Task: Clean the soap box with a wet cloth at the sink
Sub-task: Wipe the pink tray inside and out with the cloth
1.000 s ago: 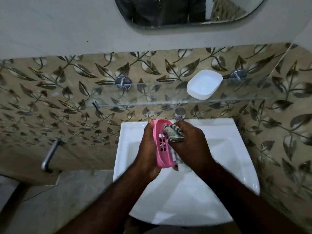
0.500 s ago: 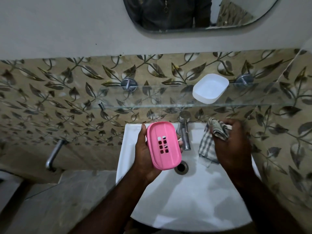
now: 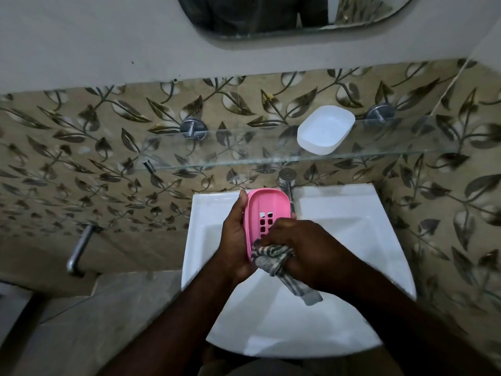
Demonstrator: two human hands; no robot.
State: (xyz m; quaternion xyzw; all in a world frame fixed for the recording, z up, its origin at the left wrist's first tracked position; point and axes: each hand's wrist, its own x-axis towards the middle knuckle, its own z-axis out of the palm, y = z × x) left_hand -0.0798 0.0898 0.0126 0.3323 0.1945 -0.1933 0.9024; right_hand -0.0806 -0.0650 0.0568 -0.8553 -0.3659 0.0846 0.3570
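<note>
Here, the left hand (image 3: 235,240) grips the pink perforated plastic soap box (image 3: 267,204) by its long edge, holding it tilted above the white ceramic sink (image 3: 366,240), just in front of the chrome tap (image 3: 287,183). The right hand (image 3: 306,248) clutches a bunched grey-and-white checked cloth (image 3: 271,257) and presses it against the box's lower end; a tail of cloth hangs over the basin. A white rounded plastic dish (image 3: 325,130) sits on the glass wall shelf (image 3: 217,153) above.
</note>
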